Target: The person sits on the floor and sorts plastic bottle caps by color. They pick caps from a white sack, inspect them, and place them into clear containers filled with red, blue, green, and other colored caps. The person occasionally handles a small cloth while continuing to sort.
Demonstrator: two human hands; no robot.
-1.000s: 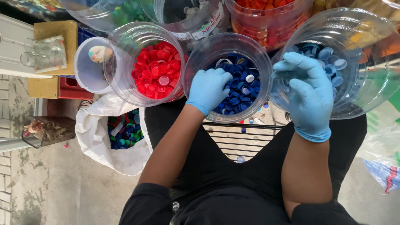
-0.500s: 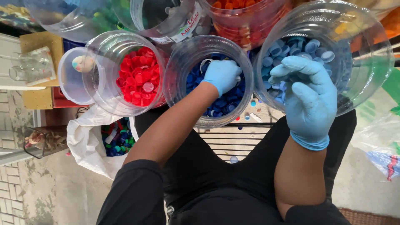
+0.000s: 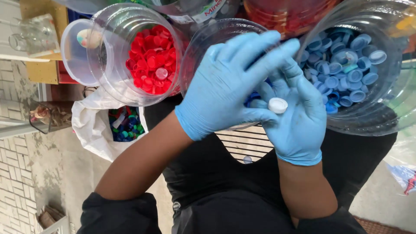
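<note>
Clear plastic jars of sorted caps crowd frame top; at centre, left hand (image 3: 225, 82) fingers spread over white round cap (image 3: 277, 105) resting in cupped right hand (image 3: 297, 117).

— What colour are the gloves on the hands?
— Light blue on both, left hand (image 3: 225, 82) and right hand (image 3: 299, 117). The cap (image 3: 277, 105) is white.
— And the clear jars?
— One jar (image 3: 130, 56) holds red caps (image 3: 151, 60), another jar (image 3: 385, 99) pale blue caps (image 3: 342, 69). The white bag (image 3: 93, 130) holds mixed colours.
</note>
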